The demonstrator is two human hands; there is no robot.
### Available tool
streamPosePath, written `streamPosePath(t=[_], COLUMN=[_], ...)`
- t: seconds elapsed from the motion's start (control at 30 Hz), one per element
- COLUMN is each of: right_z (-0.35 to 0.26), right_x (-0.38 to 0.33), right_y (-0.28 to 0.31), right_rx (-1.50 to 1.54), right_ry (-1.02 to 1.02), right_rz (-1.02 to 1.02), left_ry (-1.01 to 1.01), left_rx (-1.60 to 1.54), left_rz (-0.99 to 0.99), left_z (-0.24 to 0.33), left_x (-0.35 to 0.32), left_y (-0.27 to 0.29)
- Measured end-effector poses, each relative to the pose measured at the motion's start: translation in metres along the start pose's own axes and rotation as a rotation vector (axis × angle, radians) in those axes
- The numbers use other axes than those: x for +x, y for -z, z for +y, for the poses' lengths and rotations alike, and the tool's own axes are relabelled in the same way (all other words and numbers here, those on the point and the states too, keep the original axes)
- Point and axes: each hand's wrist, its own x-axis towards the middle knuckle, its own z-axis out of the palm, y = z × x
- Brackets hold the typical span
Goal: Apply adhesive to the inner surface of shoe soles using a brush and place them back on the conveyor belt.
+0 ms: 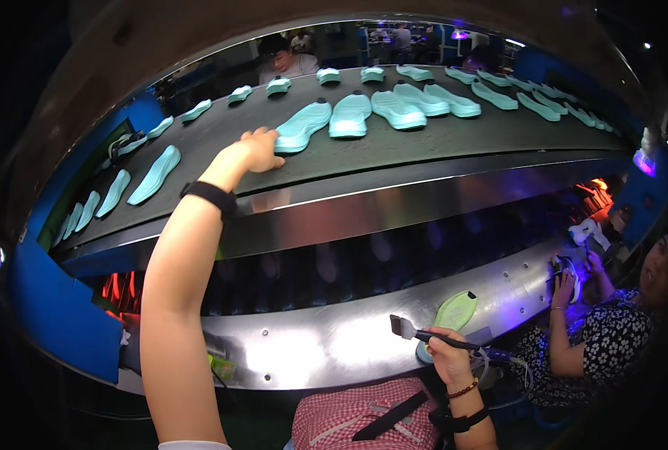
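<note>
My left hand (253,152) reaches far up onto the dark conveyor belt (394,142), fingers curled at the heel end of a mint-green shoe sole (302,126); whether it grips the sole is unclear. A black band circles that wrist. My right hand (449,358) is low near my lap, shut on a small brush (416,332) with a dark handle and a cord trailing from it. Just beyond the brush, a pale green sole (455,310) rests on a stand.
Many more mint-green soles (398,109) lie in rows along the belt. A shiny metal housing (334,217) runs below it, with a dark lower belt underneath. A person in a floral top (604,337) works at the right; other people sit beyond the belt.
</note>
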Motion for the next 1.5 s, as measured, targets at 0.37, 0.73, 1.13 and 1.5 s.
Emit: streamPosePath(t=[0.37, 0.73, 1.13, 1.5], right_z=[-0.010, -0.015, 0.016, 0.029], right_x=[0.014, 0.015, 0.011, 0.040], right_y=[0.019, -0.001, -0.042, -0.072], right_rx=[-0.008, -0.016, -0.321, -0.472], right_ry=[0.044, 0.084, -0.116, -0.102], right_rz=[0.102, 0.147, -0.183, -0.252], left_ry=[-0.324, -0.217, 0.084, 0.210], left_rx=[-0.999, -2.586, -2.921, -2.964], left_rz=[0.762, -0.132, -0.743, -0.477], left_z=[-0.007, 0.057, 0.151, 0.154], left_x=[-0.140, -0.258, -0.261, -0.262], left_y=[-0.054, -0.219, -0.258, -0.263])
